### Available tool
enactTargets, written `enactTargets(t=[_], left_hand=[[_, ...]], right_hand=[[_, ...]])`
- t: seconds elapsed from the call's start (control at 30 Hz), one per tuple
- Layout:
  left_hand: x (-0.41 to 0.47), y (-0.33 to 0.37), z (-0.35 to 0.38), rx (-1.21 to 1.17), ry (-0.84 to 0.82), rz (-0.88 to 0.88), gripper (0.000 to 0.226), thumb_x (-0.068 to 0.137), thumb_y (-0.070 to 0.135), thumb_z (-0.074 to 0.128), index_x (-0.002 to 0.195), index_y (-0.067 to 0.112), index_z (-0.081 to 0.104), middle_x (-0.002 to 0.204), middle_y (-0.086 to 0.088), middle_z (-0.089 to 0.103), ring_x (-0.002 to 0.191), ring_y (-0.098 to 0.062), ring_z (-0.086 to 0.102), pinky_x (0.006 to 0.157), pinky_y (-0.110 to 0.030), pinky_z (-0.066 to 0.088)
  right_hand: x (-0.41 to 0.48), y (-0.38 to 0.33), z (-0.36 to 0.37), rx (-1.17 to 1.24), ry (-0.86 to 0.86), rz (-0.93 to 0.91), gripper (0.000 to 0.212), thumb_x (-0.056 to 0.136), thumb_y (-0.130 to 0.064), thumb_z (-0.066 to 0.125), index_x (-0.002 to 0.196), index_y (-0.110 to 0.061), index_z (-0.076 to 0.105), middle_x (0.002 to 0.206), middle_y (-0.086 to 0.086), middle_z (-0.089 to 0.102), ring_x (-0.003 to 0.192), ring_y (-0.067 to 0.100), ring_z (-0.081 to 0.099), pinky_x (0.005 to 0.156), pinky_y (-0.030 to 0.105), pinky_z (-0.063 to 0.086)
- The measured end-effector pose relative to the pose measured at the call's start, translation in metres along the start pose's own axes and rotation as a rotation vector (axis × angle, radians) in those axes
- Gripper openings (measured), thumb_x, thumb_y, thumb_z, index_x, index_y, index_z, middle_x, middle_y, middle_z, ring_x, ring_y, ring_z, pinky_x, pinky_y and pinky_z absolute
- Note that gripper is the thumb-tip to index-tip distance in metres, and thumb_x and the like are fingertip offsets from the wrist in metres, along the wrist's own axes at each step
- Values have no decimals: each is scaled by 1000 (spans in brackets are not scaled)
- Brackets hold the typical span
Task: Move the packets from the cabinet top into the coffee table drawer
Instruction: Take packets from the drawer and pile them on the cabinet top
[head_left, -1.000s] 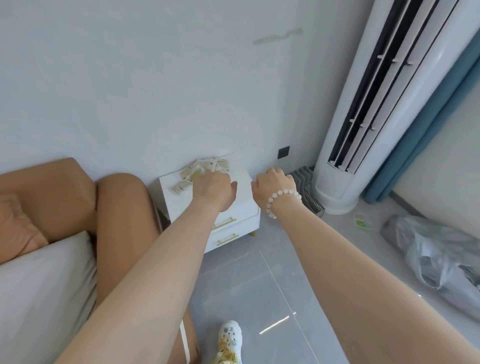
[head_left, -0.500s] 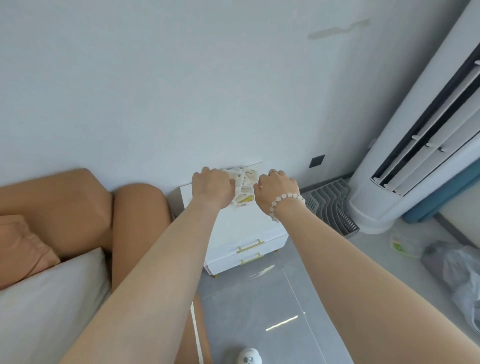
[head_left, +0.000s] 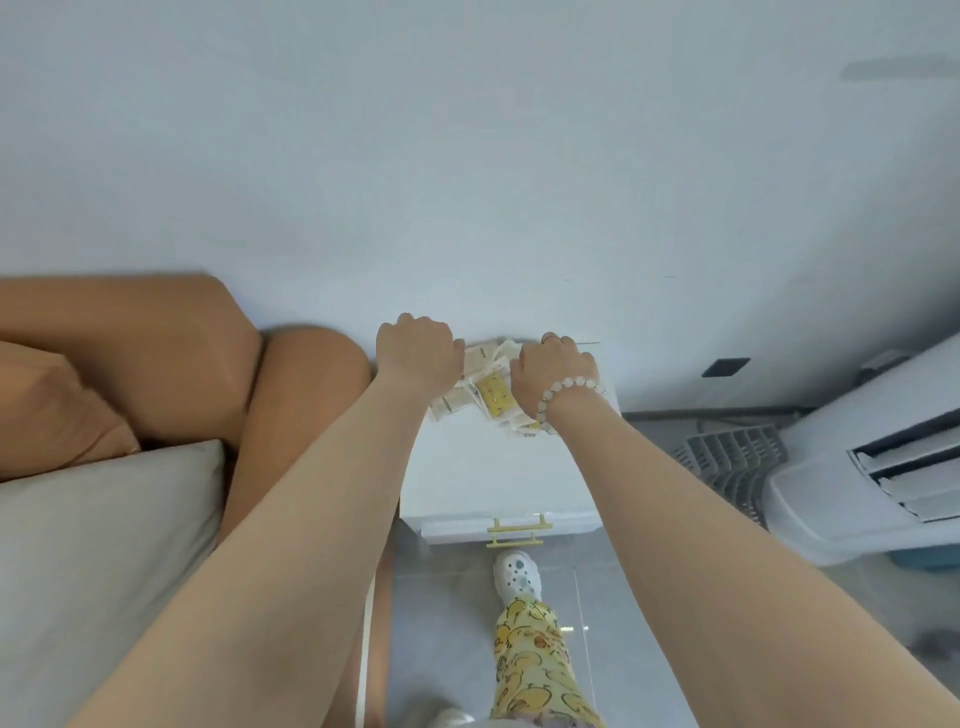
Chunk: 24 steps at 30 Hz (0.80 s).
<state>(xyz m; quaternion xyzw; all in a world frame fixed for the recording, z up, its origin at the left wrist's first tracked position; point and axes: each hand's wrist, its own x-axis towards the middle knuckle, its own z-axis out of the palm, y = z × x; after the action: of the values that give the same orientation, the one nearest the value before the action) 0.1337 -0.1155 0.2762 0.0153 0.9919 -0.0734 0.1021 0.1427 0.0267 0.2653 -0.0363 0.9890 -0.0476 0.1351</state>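
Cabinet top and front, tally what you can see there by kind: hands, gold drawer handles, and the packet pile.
Hands: 2, left hand and right hand
Gold drawer handles: 2
Packet pile: 1, individual packets too overlapped to count
Total: 5

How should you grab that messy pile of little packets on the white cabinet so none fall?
Probably by its two outer edges, one hand from each side, scooping inward. The packets lie loose and overlapping on the cabinet top, so pinching one would leave the rest. The left hand and right hand already flank the pile, fingers curled toward it.
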Motion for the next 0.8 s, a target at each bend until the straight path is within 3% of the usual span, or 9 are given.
enactTargets(t=[0.1, 0.3, 0.63, 0.8], left_hand=[[34, 9, 5, -46, -41, -58, 43, 102, 33, 25, 108, 9, 60, 110, -7, 61, 108, -24, 50, 80, -31, 35], [109, 47, 26, -310, -214, -193, 42, 98, 32, 28, 101, 7, 62, 107, -10, 63, 103, -28, 55, 83, -33, 39], [159, 60, 114, -336, -408, -397, 38, 95, 39, 36, 114, 10, 53, 117, -5, 54, 115, -24, 46, 90, -34, 35], [188, 68, 176, -381, -414, -452, 57, 88, 54, 49, 124, 10, 43, 123, -5, 48, 117, -23, 45, 90, -31, 36]], right_hand=[[41, 10, 1, 39, -27, -49, 40, 101, -27, 24, 124, -9, 52, 126, 7, 49, 121, 23, 42, 95, 35, 35], [121, 68, 6, 127, -90, 101, 41, 102, -26, 22, 123, -7, 51, 125, 10, 49, 119, 25, 43, 92, 37, 38], [177, 110, 102, 127, -404, 370, 46, 100, -35, 22, 126, -9, 50, 128, 10, 48, 120, 26, 45, 94, 38, 39], [211, 131, 146, 74, -401, 432, 50, 100, -43, 24, 128, -8, 47, 128, 10, 48, 121, 26, 45, 92, 38, 41]])
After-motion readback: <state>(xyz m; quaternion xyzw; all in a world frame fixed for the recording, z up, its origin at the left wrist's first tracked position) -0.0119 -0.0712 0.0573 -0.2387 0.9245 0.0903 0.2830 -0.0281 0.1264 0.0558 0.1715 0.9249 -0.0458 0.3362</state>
